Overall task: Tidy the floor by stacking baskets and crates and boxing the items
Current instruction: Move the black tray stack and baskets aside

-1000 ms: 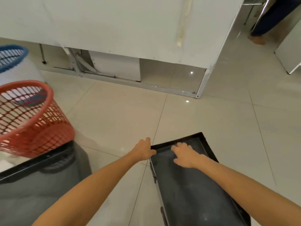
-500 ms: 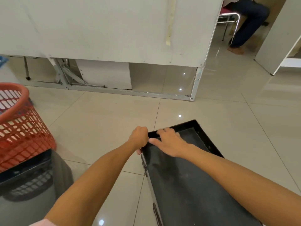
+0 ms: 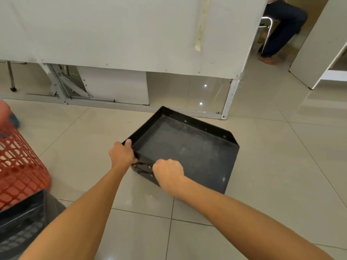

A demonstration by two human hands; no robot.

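While both of my hands are on the black tray [image 3: 187,147], it sits on the tiled floor [image 3: 78,147], or perhaps tipped a little off it at my end; I cannot tell which. My left hand [image 3: 123,155] grips its near left corner, thumb laid along the rim and fingers curled under the edge. My right hand [image 3: 168,170] is curled into a fist over the near wall, beside the metal fittings there, and it looks closed on that edge, though the fingertips are hidden. The tray holds nothing that I can see, only a dusty bottom.

At my left a red basket [image 3: 20,166] rests on top of a dark crate [image 3: 22,222], so I judge that part of the stacking is already done. What is left, as far as I can see, is to find this tray its place, probably with that pile. I see no loose items to box; if any remain, they lie out of view.
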